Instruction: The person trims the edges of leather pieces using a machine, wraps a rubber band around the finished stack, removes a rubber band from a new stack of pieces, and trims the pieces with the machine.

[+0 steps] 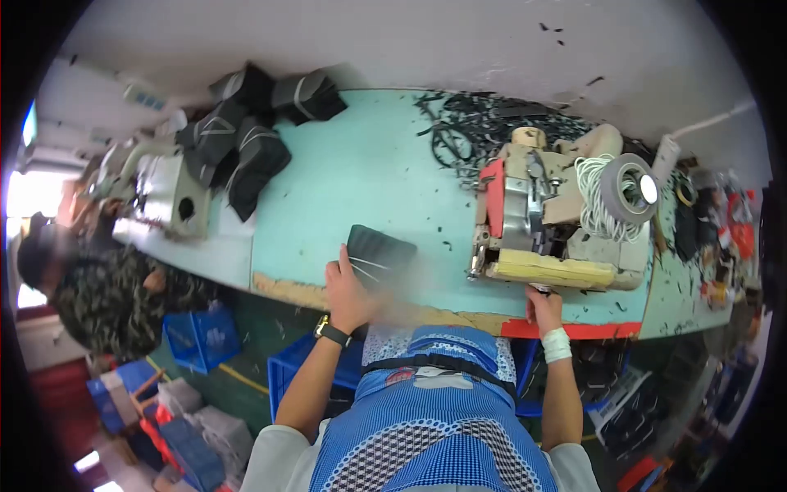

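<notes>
A stack of black strips [385,248], banded with white string, lies on the green tabletop near its front edge. My left hand [348,297], with a dark watch on the wrist, grips the stack's near left side; one finger points up along its edge. The area right of this hand is smeared by motion. My right hand [543,312], with a white wrap at the wrist, is closed at the front of the sewing machine [537,205], just below its yellow front panel [553,269]. What its fingers hold there is too small to make out.
Several tied black bundles [262,152] are piled at the back left. Black scraps [500,115] cover the table behind the machine. A coil of white cord [602,197] rests on the machine. A co-worker [98,279] sits at left, near a blue crate [201,336].
</notes>
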Demonstrator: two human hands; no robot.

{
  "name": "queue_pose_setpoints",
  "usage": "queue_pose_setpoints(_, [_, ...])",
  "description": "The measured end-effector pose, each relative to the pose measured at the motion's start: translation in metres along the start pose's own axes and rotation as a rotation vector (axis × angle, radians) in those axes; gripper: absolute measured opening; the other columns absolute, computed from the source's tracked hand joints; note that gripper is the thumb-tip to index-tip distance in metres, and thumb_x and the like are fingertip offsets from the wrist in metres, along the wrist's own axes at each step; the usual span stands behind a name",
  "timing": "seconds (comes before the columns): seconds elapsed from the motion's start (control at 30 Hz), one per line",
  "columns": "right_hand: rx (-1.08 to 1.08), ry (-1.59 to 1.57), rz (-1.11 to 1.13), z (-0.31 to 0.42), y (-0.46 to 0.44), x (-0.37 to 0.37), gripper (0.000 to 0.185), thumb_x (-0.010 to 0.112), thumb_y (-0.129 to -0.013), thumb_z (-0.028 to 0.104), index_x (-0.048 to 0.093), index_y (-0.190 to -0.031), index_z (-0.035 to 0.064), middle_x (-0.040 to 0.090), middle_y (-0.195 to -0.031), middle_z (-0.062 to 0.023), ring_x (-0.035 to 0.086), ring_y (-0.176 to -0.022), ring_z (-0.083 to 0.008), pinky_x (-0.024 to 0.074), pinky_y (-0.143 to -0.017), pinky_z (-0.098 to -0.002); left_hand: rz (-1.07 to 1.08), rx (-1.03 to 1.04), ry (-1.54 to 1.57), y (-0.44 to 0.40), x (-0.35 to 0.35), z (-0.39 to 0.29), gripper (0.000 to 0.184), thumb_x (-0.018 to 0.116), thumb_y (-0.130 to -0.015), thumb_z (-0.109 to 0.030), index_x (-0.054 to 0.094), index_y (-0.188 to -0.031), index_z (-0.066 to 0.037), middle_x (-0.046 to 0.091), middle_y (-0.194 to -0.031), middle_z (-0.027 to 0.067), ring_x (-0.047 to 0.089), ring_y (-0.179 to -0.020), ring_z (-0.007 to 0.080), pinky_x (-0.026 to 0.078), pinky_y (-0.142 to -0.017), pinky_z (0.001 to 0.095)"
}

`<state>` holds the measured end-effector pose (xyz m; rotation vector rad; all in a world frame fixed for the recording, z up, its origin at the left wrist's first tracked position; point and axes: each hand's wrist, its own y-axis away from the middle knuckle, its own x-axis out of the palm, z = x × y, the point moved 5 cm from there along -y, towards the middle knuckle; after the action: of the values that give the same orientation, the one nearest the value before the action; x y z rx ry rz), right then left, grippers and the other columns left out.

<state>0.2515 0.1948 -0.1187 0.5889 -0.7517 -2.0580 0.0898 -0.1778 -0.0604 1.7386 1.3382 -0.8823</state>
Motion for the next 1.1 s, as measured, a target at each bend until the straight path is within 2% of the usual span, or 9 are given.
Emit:
queue_pose_setpoints(0.03, [0.004,0.007,0.036,0.011,0.011,-0.003,0.024,0.07,-0.079,0.019,0.059,-0.07,-0.0003,0.056,-0.054,-0.0057,0.051,-0.042,-0.0121,0.0383,-0.037,-0.0264,0.064,-0.13,0.15,0.008,-0.004,-0.001,0.104,0.075,-0.07,-0.047,0.022,-0.142,0.008,0.048,-0.117,0.0253,0.049,-0.11,0.0369,0.041,-0.095,0.0447])
queue_pose_setpoints(0.07, [0.156,0.19,0.118,0.012,0.022,-0.007,0.026,0.069,-0.081,0.021,0.061,-0.072,-0.0019,0.058,-0.055,-0.0063,0.052,-0.042,-0.0123,0.039,-0.037,-0.0263,0.288,-0.397,1.034,0.018,-0.006,-0.012,0.078,0.064,-0.084,-0.038,0.03,-0.139,0.007,0.054,-0.12,0.0233,0.052,-0.115,0.0332,0.042,-0.098,0.0424])
queue_pose_setpoints(0.1, [0.297,0.377,0.195,0.01,0.031,-0.01,0.028,0.068,-0.083,0.023,0.063,-0.074,-0.0036,0.059,-0.056,-0.0069,0.053,-0.042,-0.0124,0.0398,-0.036,-0.0262,0.366,-0.522,1.406,0.031,-0.007,-0.015,0.067,0.058,-0.087,-0.033,0.036,-0.136,0.006,0.056,-0.121,0.0218,0.054,-0.115,0.0323,0.043,-0.098,0.0422])
queue_pose_setpoints(0.27, [-0.732,0.287,0.314,0.078,0.103,0.071,0.018,0.067,-0.081,0.004,0.067,-0.098,-0.0032,0.065,-0.077,-0.0082,0.059,-0.061,-0.0126,0.0475,-0.053,-0.0237,0.503,-0.457,2.147,0.071,-0.015,-0.039,0.054,0.05,-0.09,-0.034,0.049,-0.128,0.004,0.056,-0.125,0.0194,0.058,-0.111,0.0311,0.046,-0.095,0.0428])
queue_pose_setpoints(0.33, [-1.149,0.357,0.321,0.133,0.15,0.112,0.023,0.068,-0.077,-0.002,0.068,-0.1,-0.0002,0.063,-0.082,-0.0104,0.061,-0.067,-0.0164,0.0484,-0.058,-0.0253,0.532,-0.451,2.119,0.072,-0.021,-0.059,0.054,0.05,-0.089,-0.034,0.049,-0.127,0.004,0.056,-0.125,0.0196,0.058,-0.11,0.0311,0.046,-0.095,0.0425])
queue_pose_setpoints(0.53, [-1.3,0.258,0.251,0.155,0.166,0.156,0.015,0.071,-0.075,-0.001,0.064,-0.089,0.0005,0.062,-0.079,-0.0121,0.062,-0.068,-0.0263,0.0507,-0.06,-0.032,0.725,-0.446,1.941,0.06,-0.033,-0.057,0.054,0.052,-0.088,-0.031,0.047,-0.129,0.004,0.056,-0.124,0.0198,0.057,-0.111,0.03,0.046,-0.096,0.0412])
queue_pose_setpoints(0.77, [-1.164,0.345,0.113,0.142,0.184,0.209,0.014,0.07,-0.073,-0.003,0.062,-0.084,-0.0002,0.061,-0.078,-0.0129,0.061,-0.065,-0.0276,0.05,-0.056,-0.0327,0.931,-0.527,1.659,0.03,-0.065,-0.012,0.05,0.051,-0.09,-0.031,0.049,-0.127,0.004,0.057,-0.123,0.0179,0.058,-0.11,0.0274,0.047,-0.096,0.0393])
queue_pose_setpoints(0.97, [-1.265,0.413,-0.212,0.133,0.207,0.25,0.012,0.07,-0.074,-0.003,0.063,-0.084,-0.0015,0.061,-0.081,-0.0128,0.06,-0.061,-0.0238,0.0477,-0.052,-0.03,1.242,-0.578,1.867,0.011,-0.078,0.019,0.046,0.049,-0.092,-0.031,0.053,-0.123,0.003,0.059,-0.12,0.0168,0.059,-0.108,0.0263,0.047,-0.095,0.0396])
queue_pose_setpoints(1.1, [-0.899,0.194,0.068,0.132,0.199,0.251,0.009,0.072,-0.074,-0.002,0.066,-0.082,-0.0018,0.062,-0.082,-0.0108,0.058,-0.06,-0.0163,0.045,-0.053,-0.026,1.234,-0.605,1.788,0.009,-0.097,0.019,0.048,0.048,-0.093,-0.032,0.05,-0.127,0.003,0.058,-0.122,0.0157,0.058,-0.11,0.0259,0.045,-0.097,0.0401])
